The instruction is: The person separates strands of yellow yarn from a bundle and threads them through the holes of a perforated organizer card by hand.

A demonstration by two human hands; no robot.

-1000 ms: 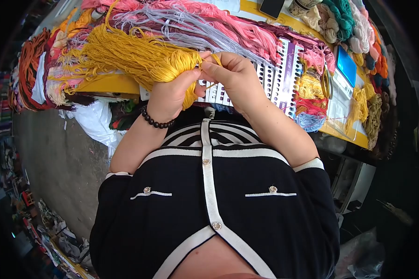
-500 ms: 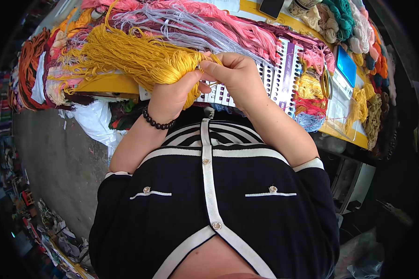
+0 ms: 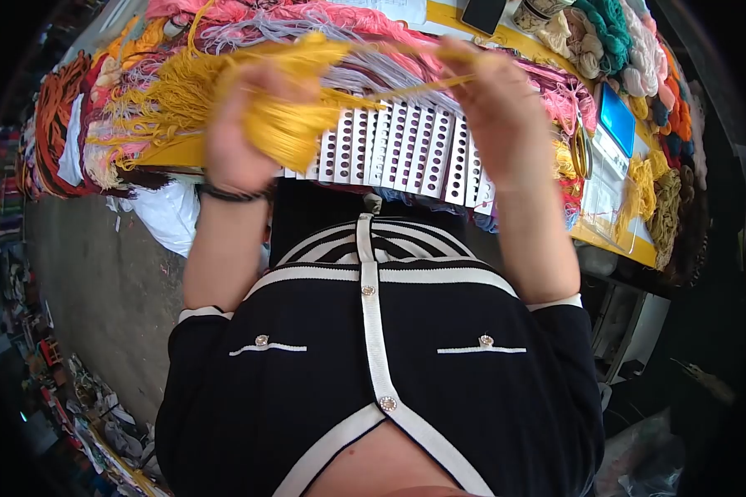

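A thick bundle of golden-yellow thread [image 3: 286, 124] is gripped by my left hand [image 3: 244, 124], its loose ends spreading left over the table. My right hand [image 3: 506, 108], raised to the right and smeared by motion, has its fingers closed on a few yellow strands that stretch across from the bundle. Below the strands lie white cards with rows of punched holes [image 3: 398, 145]. Pink thread [image 3: 389, 33] and lilac thread [image 3: 249, 33] lie behind my hands.
At the back are a dark phone [image 3: 483, 14] and a patterned cup [image 3: 539, 12]. Teal skeins [image 3: 607, 37] and a blue-screened device [image 3: 617, 118] are on the right. A white plastic bag [image 3: 167, 217] hangs below the table's left side.
My hands have moved apart, the right one going right and up with strands drawn out from the bundle. My left hand has shifted left with the yellow bundle.
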